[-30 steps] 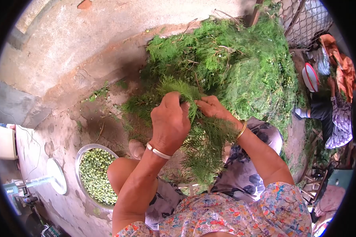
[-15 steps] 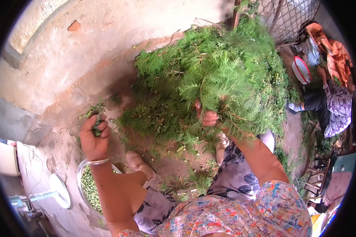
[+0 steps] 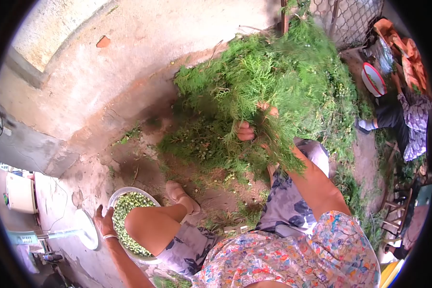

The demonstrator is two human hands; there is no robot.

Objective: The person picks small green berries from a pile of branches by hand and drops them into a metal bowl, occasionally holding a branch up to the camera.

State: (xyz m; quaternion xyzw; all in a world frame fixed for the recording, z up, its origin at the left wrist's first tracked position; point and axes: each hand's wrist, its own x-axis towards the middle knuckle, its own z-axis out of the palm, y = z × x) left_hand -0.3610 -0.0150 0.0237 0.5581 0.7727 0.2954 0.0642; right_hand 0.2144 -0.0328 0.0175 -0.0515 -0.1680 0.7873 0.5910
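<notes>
My right hand (image 3: 246, 130) is closed around a leafy green conifer branch (image 3: 259, 77), whose feathery sprays hide part of the fingers. It holds the branch up in front of a large heap of similar cuttings (image 3: 317, 81). Down at the left, my left hand (image 3: 104, 222), with a bracelet at its wrist, is at the rim of a metal basin (image 3: 154, 200). Its visible fingers are apart and nothing shows between them. Small pale-green cones or seeds (image 3: 129, 204) fill the basin, which my knee partly covers.
A wall (image 3: 144, 57) rises behind the heap, beside a metal lattice (image 3: 345, 21). At the right, another person in a patterned purple top (image 3: 415, 120) sits near a red-rimmed white bowl (image 3: 373, 79). A standing fan (image 3: 85, 229) is at the left. Loose sprigs litter the ground.
My left hand has gone down to the basin, and the dark green bits it held no longer show in it. The branch in my right hand has turned, and the view has shifted slightly.
</notes>
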